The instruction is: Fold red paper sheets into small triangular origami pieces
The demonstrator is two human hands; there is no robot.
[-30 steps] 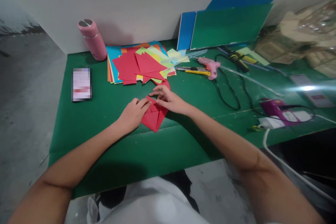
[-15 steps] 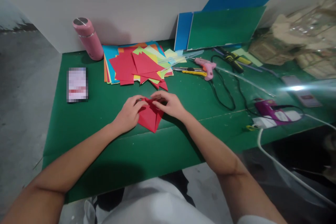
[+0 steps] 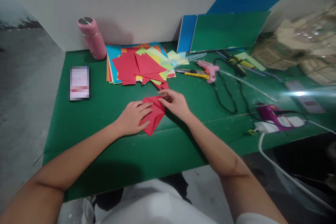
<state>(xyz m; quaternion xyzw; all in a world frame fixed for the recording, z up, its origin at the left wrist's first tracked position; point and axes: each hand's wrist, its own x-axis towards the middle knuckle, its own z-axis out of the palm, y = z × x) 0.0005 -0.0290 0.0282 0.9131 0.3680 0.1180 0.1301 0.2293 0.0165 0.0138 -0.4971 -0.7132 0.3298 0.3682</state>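
A folded piece of red paper (image 3: 154, 116) lies on the green table in front of me, its pointed end toward me. My left hand (image 3: 135, 117) rests flat on its left part, fingers spread and pressing on it. At the paper's upper right edge, my right hand (image 3: 175, 104) has thumb and fingers closed around a corner. The fingertips hide part of that corner. Just beyond my hands lies a pile of coloured paper (image 3: 126, 64), with cut red pieces on top.
A pink flask (image 3: 93, 40) and a blurred-out flat item (image 3: 79, 83) stand at left. To the right lie a yellow utility knife (image 3: 196, 74), a pink glue gun (image 3: 208, 70) with its cord, and a purple power strip (image 3: 273, 114). A green board (image 3: 231, 31) leans on the wall.
My left hand has gone from pinching the paper's upper edge to lying flat on it. The paper has turned slightly, and my right hand has shifted to its upper right corner.
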